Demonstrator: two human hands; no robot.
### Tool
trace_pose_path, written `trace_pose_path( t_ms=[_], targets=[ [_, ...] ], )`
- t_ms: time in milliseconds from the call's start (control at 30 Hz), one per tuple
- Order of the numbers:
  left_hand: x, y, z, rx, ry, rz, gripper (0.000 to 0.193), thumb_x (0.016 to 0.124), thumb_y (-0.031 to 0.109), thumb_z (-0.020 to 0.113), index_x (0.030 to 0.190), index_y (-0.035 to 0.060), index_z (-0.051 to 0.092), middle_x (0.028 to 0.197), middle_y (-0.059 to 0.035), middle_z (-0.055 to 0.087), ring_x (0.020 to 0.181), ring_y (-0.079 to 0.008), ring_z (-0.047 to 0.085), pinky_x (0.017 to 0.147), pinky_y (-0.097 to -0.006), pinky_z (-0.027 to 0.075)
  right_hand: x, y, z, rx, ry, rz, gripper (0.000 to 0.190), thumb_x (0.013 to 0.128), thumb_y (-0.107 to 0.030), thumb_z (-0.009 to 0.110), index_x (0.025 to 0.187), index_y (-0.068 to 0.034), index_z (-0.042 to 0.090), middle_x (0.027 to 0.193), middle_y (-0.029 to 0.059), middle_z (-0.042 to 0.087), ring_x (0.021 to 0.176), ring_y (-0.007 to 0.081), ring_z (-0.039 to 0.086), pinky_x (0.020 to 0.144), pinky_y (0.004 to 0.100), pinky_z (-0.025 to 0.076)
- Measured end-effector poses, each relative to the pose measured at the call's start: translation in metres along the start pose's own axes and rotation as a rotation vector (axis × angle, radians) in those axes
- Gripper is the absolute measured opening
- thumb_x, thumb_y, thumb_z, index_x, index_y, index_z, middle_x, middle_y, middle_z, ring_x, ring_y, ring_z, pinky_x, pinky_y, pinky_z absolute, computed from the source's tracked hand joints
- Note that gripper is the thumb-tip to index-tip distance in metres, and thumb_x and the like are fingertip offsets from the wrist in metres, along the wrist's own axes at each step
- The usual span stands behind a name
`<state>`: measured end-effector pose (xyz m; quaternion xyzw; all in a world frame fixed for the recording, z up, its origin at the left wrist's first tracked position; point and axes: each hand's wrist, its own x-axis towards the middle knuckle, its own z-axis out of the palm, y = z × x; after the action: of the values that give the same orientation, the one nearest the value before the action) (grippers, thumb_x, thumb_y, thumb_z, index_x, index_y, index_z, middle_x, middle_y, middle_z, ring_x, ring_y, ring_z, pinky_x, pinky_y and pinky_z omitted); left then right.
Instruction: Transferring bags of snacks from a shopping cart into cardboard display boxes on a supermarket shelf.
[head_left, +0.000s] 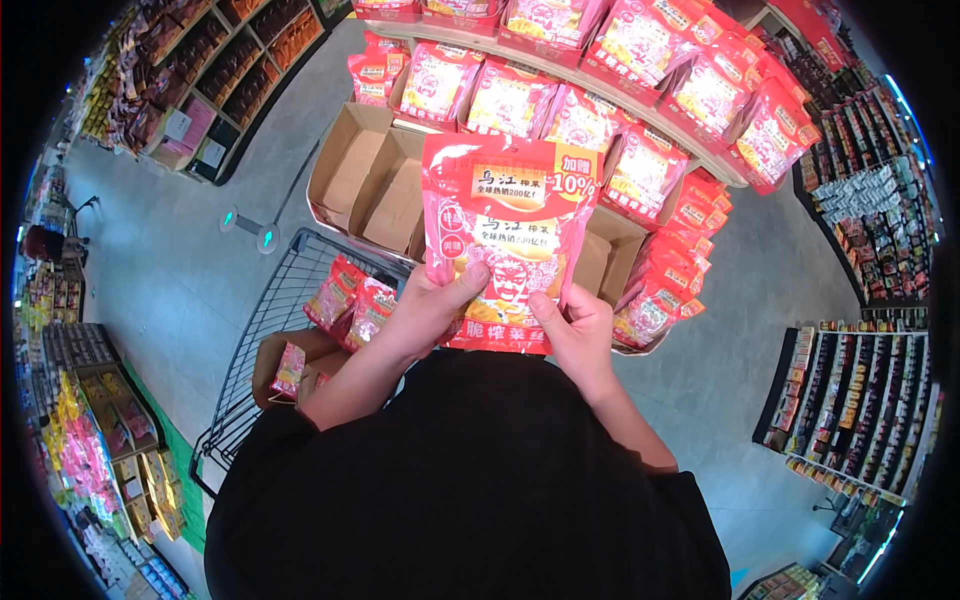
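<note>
My left hand (442, 307) and my right hand (577, 330) hold a red and pink packet of pickled mustard strips (517, 289) by its lower sides. It faces me upright, bears printed writing and a drawn face, and both thumbs press on its front. Whether a second packet lies behind it I cannot tell. Behind the packet stands a tier of cardboard display boxes (349, 161), partly hidden by it. Some compartments there show bare cardboard, while others hold similar packets (510, 97).
At my left is a wire shopping cart (255, 300) with red packets (337, 289) and an open carton (274, 356) in it. A higher shelf (570, 71) of packets curves across the top. Stocked shelves (847, 397) stand right, a yellow and pink snack display (82, 442) left.
</note>
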<state>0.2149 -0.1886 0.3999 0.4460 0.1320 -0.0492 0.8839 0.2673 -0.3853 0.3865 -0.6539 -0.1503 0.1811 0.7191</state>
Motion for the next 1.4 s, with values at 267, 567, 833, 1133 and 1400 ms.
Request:
trace_pose_path(
  t_ms=[267, 567, 833, 1133, 1400],
  targets=[
    [0.0, 0.0, -0.007, 0.124, 0.04, -0.022, 0.038, 0.098, 0.02, 0.064, 0.129, -0.0005, 0.054, 0.117, -0.0097, 0.067, 0.103, -0.0145, 0.066, 0.088, -0.0317, 0.056, 0.0, 0.0, 0.0, -0.056, -0.006, 0.004, 0.023, 0.096, -0.015, 0.069, 0.11, 0.003, 0.07, 0.089, -0.0003, 0.07, 0.079, 0.0019, 0.058, 0.069, 0.0211, 0.049],
    [0.001, 0.001, -0.006, 0.077, -0.019, 0.026, 0.037, 0.098, 0.017, 0.065, 0.128, -0.0021, 0.055, 0.118, -0.0102, 0.067, 0.103, -0.0147, 0.066, 0.088, -0.0319, 0.056, 0.001, 0.008, 0.0, -0.062, 0.008, -0.079, 0.021, 0.096, -0.013, 0.068, 0.108, 0.004, 0.071, 0.089, 0.0, 0.07, 0.08, 0.0031, 0.058, 0.069, 0.0216, 0.049],
    [0.001, 0.0, -0.006, 0.018, 0.056, -0.031, 0.039, 0.098, 0.016, 0.064, 0.131, -0.0016, 0.052, 0.122, -0.0094, 0.065, 0.107, -0.0147, 0.064, 0.091, -0.0328, 0.055, 0.005, 0.005, 0.002, -0.047, -0.026, -0.01, 0.022, 0.096, -0.014, 0.069, 0.111, 0.002, 0.069, 0.09, -0.0023, 0.069, 0.077, 0.0016, 0.056, 0.067, 0.0209, 0.048],
    [0.027, -0.032, -0.018, 0.156, 0.135, 0.253, 0.063, 0.085, 0.008, 0.077, 0.136, -0.0053, 0.042, 0.119, -0.0127, 0.065, 0.104, -0.0147, 0.066, 0.087, -0.0306, 0.056, 0.002, 0.012, 0.003, -0.203, 0.096, 0.056, 0.015, 0.093, -0.007, 0.07, 0.101, 0.005, 0.071, 0.08, -0.0025, 0.065, 0.071, 0.0006, 0.052, 0.064, 0.0182, 0.043],
    [0.03, -0.044, -0.03, 0.194, 0.154, 0.414, 0.142, 0.062, 0.016, 0.093, 0.153, -0.0006, -0.014, 0.15, -0.0178, 0.032, 0.137, -0.0253, 0.038, 0.113, -0.0398, 0.036, 0.012, 0.017, 0.025, -0.513, -0.149, -0.086, 0.032, 0.084, -0.008, 0.079, 0.112, 0.003, 0.069, 0.099, 0.0066, 0.069, 0.079, 0.0105, 0.063, 0.067, 0.0231, 0.051]
  ],
)
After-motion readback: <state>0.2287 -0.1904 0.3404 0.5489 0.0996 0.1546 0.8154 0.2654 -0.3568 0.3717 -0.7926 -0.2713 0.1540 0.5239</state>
